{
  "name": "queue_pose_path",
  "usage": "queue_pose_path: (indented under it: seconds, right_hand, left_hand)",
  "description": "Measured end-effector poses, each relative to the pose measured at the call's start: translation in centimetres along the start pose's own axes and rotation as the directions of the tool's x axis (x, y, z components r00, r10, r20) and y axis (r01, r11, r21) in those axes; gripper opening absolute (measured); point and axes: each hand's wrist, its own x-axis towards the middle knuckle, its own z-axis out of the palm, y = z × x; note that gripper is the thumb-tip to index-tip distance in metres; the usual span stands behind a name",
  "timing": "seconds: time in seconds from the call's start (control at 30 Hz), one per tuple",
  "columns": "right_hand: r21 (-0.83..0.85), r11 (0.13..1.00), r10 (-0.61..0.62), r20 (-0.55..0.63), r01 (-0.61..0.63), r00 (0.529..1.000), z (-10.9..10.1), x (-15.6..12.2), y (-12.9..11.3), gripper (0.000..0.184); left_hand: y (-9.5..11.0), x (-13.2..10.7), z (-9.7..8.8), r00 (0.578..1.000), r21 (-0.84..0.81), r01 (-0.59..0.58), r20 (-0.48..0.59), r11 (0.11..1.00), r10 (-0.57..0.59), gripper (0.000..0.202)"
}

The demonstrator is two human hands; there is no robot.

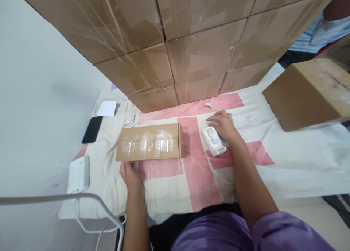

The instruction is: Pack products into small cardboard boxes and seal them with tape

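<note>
The left hand point(130, 173) touches the near long edge of the taped carton point(149, 143), close to its left end; the fingertips are hidden behind the cardboard, so how firm the grip is cannot be told. The carton lies between the near edge of the cloth-covered bench point(161, 196) and the box stack point(202, 61), left of centre. The right hand point(223, 125) curls beside the white tape dispenser point(213, 142), thumb and fingertips narrowly apart; whether they pinch tape is unclear. A dark phone point(92, 129) lies by the bench's left edge.
</note>
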Motion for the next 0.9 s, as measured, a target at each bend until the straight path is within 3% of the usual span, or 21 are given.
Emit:
queue_pose_path:
  seconds: [0.2, 0.33, 0.47, 0.6, 0.73, 0.83, 0.9]
  right_hand:
    - [0.006, 1.000, 0.005, -0.012, -0.005, 1.000, 0.2, 0.6, 0.2, 0.017]
    - [0.154, 0.985, -0.048, -0.191, 0.078, 0.980, -0.3, 0.8, -0.8, 0.017]
    - [0.321, 0.895, -0.188, -0.359, 0.310, 0.914, -1.8, -1.0, -4.6, 0.019]
    - [0.400, 0.779, -0.392, -0.288, 0.482, 0.874, -1.5, -4.3, -8.9, 0.029]
    - [0.512, 0.723, -0.401, -0.233, 0.463, 0.886, 0.9, -6.0, -10.6, 0.041]
    - [0.582, 0.697, -0.355, -0.226, 0.418, 0.907, 2.0, -6.1, -10.6, 0.042]
    - [0.580, 0.709, -0.339, -0.218, 0.401, 0.915, 2.0, -6.1, -10.4, 0.041]
  left_hand:
    - [-0.8, 0.7, -0.3, 0.999, -0.016, -0.017, 0.036, 1.000, 0.018, 0.024]
    - [-1.7, 0.9, -0.8, 0.992, -0.048, -0.057, 0.106, 0.997, 0.061, 0.026]
    - [-2.2, 0.3, -1.3, 0.954, -0.056, -0.064, 0.289, 0.996, 0.077, 0.033]
    - [-1.3, 0.5, -0.9, 0.900, 0.000, -0.117, 0.423, 0.993, 0.106, 0.034]
    - [0.3, 4.9, 0.3, 0.923, 0.153, -0.205, 0.359, 0.967, 0.139, 0.031]
    - [0.9, 9.3, 1.1, 0.954, 0.308, -0.228, 0.260, 0.924, 0.148, 0.041]
    - [0.7, 11.2, 1.5, 0.957, 0.370, -0.244, 0.239, 0.896, 0.163, 0.036]
